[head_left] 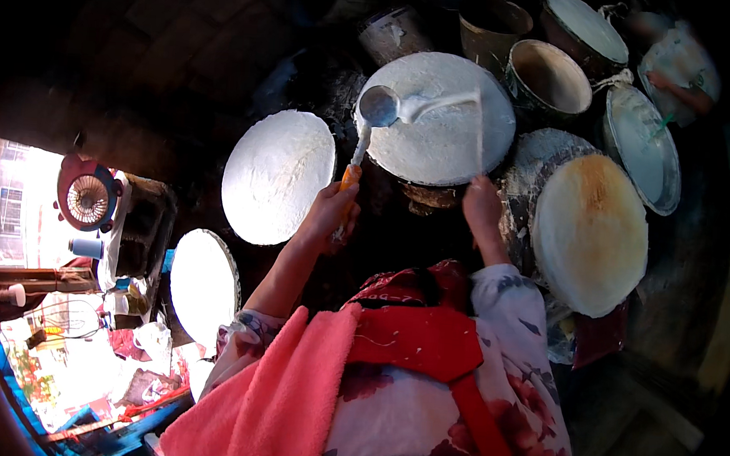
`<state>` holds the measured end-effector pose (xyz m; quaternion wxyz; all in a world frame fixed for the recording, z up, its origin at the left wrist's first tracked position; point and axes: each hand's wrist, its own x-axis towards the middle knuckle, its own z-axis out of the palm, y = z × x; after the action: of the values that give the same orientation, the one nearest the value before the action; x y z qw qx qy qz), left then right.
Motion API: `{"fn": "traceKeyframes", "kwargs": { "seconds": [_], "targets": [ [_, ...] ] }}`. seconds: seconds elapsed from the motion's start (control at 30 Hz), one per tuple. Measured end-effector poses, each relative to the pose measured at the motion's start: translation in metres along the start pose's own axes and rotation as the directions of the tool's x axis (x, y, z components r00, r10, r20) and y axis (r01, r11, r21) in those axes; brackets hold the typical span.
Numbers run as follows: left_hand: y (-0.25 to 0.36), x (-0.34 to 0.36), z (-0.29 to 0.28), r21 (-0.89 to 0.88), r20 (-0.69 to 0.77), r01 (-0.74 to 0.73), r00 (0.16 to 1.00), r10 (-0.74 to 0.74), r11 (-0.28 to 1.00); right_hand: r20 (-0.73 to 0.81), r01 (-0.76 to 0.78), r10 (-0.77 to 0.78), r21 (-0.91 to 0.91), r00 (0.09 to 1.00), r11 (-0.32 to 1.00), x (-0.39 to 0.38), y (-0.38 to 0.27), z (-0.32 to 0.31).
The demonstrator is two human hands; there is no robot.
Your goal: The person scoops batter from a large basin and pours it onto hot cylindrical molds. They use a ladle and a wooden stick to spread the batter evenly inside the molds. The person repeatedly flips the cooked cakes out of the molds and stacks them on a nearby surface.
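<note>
My left hand (pixel 328 215) is closed round the orange handle of a ladle (pixel 379 106). Its round metal bowl hangs over the left part of a large round white-coated surface (pixel 436 153). A glossy white wet streak (pixel 435 105) runs across that surface from beside the bowl toward a thin pale stick (pixel 479 135). My right hand (pixel 483 208) grips the stick's lower end, near the surface's front edge. Whether the stick carries a crosspiece under the white streak, I cannot tell.
Round white discs stand at left (pixel 280 177) and lower left (pixel 203 285); a browned one (pixel 590 233) is at right. Behind are a bucket (pixel 550 76) and a basin of white liquid (pixel 637 144). A co-worker's arm (pixel 682 93) shows far right. A fan (pixel 87 194) stands left.
</note>
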<state>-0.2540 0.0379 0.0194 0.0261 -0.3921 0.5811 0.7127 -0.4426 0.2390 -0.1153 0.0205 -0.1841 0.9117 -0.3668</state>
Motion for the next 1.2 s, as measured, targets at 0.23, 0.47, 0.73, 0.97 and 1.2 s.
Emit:
{"fn": "traceKeyframes", "kwargs": {
  "seconds": [0.23, 0.47, 0.73, 0.97, 1.2],
  "targets": [
    [0.0, 0.008, 0.009, -0.081, 0.019, 0.038, 0.999, -0.037, 0.996, 0.27, 0.23, -0.22, -0.008, 0.937, 0.973, -0.028, -0.027, 0.031],
    [0.002, -0.007, 0.012, -0.269, 0.039, 0.077, 0.997, -0.07, 0.96, 0.318, 0.056, -0.032, -0.067, 0.948, 0.996, -0.021, 0.01, 0.003],
    [-0.01, -0.027, 0.019, -0.586, 0.095, 0.055, 0.995, 0.001, 0.808, 0.345, 0.229, -0.352, 0.351, 0.87, 0.908, -0.042, -0.006, 0.055],
    [-0.032, -0.054, 0.001, -0.912, 0.09, -0.018, 0.966, 0.242, 0.409, 0.308, 0.523, -0.613, 0.329, 0.727, 0.786, -0.035, -0.07, 0.013],
    [-0.031, -0.102, 0.003, -0.996, -0.068, -0.018, 0.813, 0.579, -0.093, 0.279, 0.356, -0.41, 0.226, 0.868, 0.907, 0.035, -0.045, 0.003]
  ]
}}
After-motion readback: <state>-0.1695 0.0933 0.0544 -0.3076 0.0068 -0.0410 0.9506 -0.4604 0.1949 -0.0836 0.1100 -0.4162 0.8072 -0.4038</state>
